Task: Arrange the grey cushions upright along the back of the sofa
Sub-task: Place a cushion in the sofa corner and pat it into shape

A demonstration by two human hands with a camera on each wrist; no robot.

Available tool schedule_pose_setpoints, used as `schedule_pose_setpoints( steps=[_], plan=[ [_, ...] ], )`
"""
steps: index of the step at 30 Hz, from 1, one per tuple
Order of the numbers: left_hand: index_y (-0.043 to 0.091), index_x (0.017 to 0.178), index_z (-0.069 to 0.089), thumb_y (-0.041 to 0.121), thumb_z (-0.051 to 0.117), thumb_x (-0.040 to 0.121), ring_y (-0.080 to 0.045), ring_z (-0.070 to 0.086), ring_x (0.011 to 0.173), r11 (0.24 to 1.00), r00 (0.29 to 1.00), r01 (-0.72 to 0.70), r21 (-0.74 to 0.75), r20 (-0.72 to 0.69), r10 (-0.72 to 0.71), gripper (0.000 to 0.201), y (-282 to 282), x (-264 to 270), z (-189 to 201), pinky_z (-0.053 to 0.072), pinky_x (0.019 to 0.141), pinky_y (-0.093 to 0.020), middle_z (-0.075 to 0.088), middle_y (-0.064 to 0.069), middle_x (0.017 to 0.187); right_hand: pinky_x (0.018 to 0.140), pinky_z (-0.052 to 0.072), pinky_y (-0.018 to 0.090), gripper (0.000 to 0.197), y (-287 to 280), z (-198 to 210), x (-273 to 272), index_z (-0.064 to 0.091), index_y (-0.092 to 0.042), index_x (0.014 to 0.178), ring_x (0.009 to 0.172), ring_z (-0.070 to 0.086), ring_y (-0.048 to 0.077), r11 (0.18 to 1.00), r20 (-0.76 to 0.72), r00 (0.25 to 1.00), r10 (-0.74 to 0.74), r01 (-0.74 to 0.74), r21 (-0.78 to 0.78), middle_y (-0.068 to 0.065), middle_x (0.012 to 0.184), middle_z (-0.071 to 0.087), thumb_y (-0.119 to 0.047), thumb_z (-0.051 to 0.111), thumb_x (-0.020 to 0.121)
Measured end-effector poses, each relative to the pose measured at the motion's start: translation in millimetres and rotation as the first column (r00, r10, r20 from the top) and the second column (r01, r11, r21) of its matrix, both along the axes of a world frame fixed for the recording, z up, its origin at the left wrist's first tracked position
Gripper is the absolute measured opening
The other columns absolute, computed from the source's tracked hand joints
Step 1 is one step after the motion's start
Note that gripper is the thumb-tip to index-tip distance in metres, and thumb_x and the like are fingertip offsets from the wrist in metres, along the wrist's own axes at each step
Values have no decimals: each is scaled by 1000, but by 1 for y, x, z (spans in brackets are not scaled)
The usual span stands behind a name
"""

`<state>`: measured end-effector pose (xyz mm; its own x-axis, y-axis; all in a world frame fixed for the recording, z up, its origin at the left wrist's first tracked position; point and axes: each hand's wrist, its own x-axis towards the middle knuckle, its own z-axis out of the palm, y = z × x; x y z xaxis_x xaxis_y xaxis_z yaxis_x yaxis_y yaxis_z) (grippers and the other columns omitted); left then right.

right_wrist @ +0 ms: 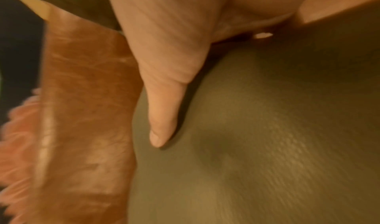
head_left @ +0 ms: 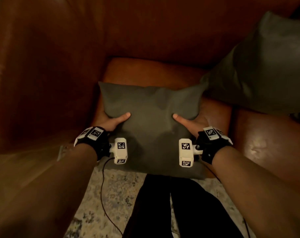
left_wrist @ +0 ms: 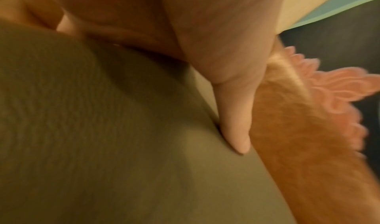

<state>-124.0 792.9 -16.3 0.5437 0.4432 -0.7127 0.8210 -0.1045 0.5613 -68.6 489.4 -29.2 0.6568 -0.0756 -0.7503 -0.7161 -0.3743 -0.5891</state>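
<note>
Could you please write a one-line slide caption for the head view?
Both hands, left and right, grip a grey cushion over the sofa seat.

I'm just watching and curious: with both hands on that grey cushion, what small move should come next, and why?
Probably lift the cushion forward and tip its far edge up toward the sofa back. The left hand and right hand grip its sides, thumbs on top, but it lies flat over the seat's front edge, not upright. The other cushion already leans at the right, so the bare corner behind looks like the spot.
</note>
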Motion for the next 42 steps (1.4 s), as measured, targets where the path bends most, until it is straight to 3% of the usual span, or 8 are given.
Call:
schedule_pose_setpoints(
  steps=[8, 13, 21, 26, 30, 34, 39, 42],
  plan=[
    [12, 146, 37, 9, 92, 67, -2, 60, 98, 991, 935, -19, 133, 353, -30, 96, -7, 63, 57, 48, 67, -4, 56, 6, 121, 114, 42, 30, 116, -8, 51, 50, 27, -18, 158, 131, 54, 15, 981, 386, 905, -176, 132, 139, 0, 146, 54, -17, 96, 65],
    [15, 154, 25, -11, 89, 61, 10, 53, 113, 990, 877, 97, 106, 462, -136, 116, 13, 115, 36, 48, 94, -7, 49, 18, 133, 109, 42, 13, 122, 1, 37, 89, 24, -20, 160, 133, 49, 7, 979, 435, 882, -182, 121, 164, -4, 151, 50, -20, 97, 61],
    [9, 153, 20, -13, 89, 61, 1, 53, 111, 976, 876, 212, 52, 432, -213, 117, 32, 199, -11, 47, 86, 1, 45, 11, 130, 115, 47, 47, 135, 31, -4, 131, 22, -30, 159, 138, 53, 13, 933, 370, 864, -341, 264, 244, -2, 154, 50, -35, 98, 48],
    [12, 148, 31, 13, 101, 40, -18, 60, 129, 980, 891, 194, 31, 413, -190, 128, 52, 192, -19, 49, 112, -45, 57, -7, 143, 109, 51, 54, 133, 27, 0, 127, 33, -33, 153, 135, 58, 17, 913, 321, 874, -365, 269, 305, -3, 149, 57, -43, 104, 41],
    [4, 145, 36, 2, 98, 49, -16, 62, 122, 972, 879, 233, 42, 419, -229, 115, 29, 181, -18, 52, 95, -11, 60, -8, 139, 111, 50, 51, 105, 13, 0, 122, 34, -28, 155, 138, 54, 20, 876, 237, 861, -449, 373, 307, 0, 153, 53, -11, 92, 69],
    [11, 144, 42, 41, 100, 32, -12, 66, 120, 972, 880, 233, 22, 421, -221, 130, 13, 195, -17, 54, 97, -18, 65, 0, 134, 113, 48, 55, 112, 10, -4, 124, 32, -33, 156, 139, 53, 23, 880, 199, 870, -451, 397, 260, -1, 155, 52, -35, 93, 62],
    [11, 150, 28, -1, 96, 54, 3, 60, 112, 980, 875, 200, -5, 451, -176, 118, 13, 193, -8, 48, 83, 1, 58, 6, 130, 115, 45, 49, 95, 23, -1, 124, 29, -27, 158, 141, 50, 24, 878, 225, 853, -472, 431, 208, 4, 158, 48, -27, 85, 81],
    [21, 158, 17, -4, 90, 64, -10, 57, 128, 989, 899, 91, -121, 437, -29, 122, 23, 174, -15, 53, 105, -29, 51, 0, 147, 106, 50, 62, 93, 36, 1, 106, 34, -29, 156, 139, 53, 31, 800, 107, 799, -591, 565, 201, 1, 157, 50, -43, 84, 78]
  ],
)
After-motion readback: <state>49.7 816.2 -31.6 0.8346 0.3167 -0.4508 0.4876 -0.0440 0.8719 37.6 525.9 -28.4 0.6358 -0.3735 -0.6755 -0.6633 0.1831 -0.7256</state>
